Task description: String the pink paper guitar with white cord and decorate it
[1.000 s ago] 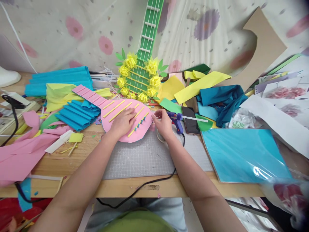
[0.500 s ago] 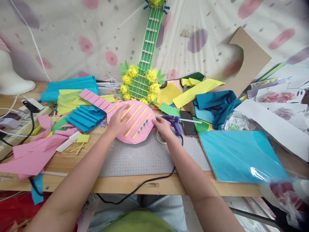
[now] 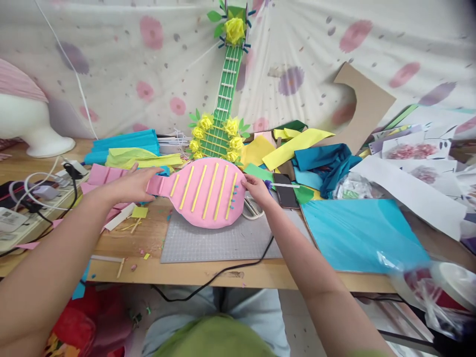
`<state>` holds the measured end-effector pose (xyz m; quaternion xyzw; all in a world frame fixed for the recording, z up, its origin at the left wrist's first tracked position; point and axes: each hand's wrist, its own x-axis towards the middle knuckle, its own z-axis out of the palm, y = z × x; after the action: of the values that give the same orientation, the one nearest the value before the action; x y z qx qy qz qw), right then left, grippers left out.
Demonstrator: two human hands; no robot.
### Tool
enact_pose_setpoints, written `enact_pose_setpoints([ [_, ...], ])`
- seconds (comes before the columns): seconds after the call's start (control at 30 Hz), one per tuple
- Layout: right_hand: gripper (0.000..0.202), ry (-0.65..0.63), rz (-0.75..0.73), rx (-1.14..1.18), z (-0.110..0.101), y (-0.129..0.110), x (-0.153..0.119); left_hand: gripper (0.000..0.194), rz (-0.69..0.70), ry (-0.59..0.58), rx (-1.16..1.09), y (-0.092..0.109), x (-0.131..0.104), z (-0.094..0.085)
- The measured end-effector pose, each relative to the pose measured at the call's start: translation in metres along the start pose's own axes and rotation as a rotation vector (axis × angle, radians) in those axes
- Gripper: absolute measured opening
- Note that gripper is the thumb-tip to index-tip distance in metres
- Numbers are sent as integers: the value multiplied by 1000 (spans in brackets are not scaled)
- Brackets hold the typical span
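Held over the grey cutting mat [image 3: 193, 247] is a pink paper model guitar [image 3: 186, 201]. Yellow strips run across its rounded body, and a row of small blue pegs lines its right side. My left hand [image 3: 139, 184] is closed around the neck, covering most of it. At the body's right edge, my right hand [image 3: 256, 191] pinches the rim between thumb and fingers. Just behind that hand, the purple glue gun [image 3: 268, 185] is mostly hidden, with its white glue stick [image 3: 286, 186] showing. Scissors [image 3: 253, 210] lie partly under my right wrist.
A green model guitar [image 3: 227, 84] with yellow paper roses leans against the curtain. A phone [image 3: 285, 191], coloured paper scraps [image 3: 297, 148] and a blue sheet [image 3: 364, 235] lie to the right. A power strip [image 3: 44, 215] with cables and a white head form [image 3: 33, 116] stand left.
My left hand has moved left from the body of the pink guitar to its neck. The guitar has turned so its neck lies more level. My right hand stays at the right edge.
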<state>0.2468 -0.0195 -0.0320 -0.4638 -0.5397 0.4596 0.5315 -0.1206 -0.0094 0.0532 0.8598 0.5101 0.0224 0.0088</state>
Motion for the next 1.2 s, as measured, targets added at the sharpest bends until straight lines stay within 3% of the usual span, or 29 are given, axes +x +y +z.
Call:
enact_pose_setpoints([
  [0.2,37,-13,3,-48,-4,-1,0,63,16,72,77,-11,-5,16],
  [0.4,36,-14,-3,-58,-6,-2,-2,51,14,40,97,-7,-3,19],
  [0.63,35,-47,10,-55,-5,-8,-5,54,34,36,87,-10,-5,25],
  [0.97,34,-46,27,-37,-2,-8,-7,59,120,55,-66,11,3,29],
  [1.2,32,-34,33,-23,4,-8,-10,65,66,132,-11,10,-1,27],
])
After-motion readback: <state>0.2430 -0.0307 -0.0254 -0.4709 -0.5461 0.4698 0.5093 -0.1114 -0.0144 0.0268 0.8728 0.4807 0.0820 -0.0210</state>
